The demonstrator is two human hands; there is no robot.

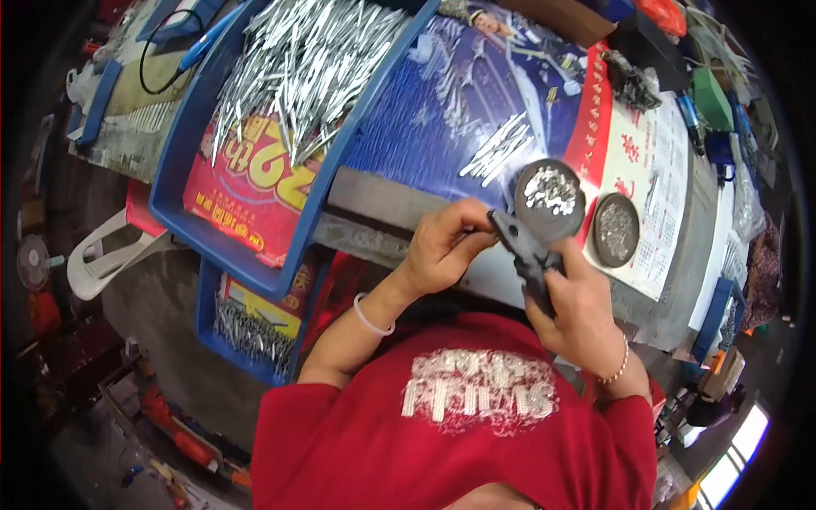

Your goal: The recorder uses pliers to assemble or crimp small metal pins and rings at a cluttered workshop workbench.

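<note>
Pliers, dark and gripped in the right hand, meet a small piece pinched by the left hand fingers, above the tabletop; a heaped blue tray suggests much remains.

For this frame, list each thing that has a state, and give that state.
Left hand: closed, pinching at the tool's tip.
Right hand: gripping the dark hand tool.
Near round dish: holds small metal pieces.
Far round dish: holds small pieces.
Blue tray: heaped with metal pins.
</note>
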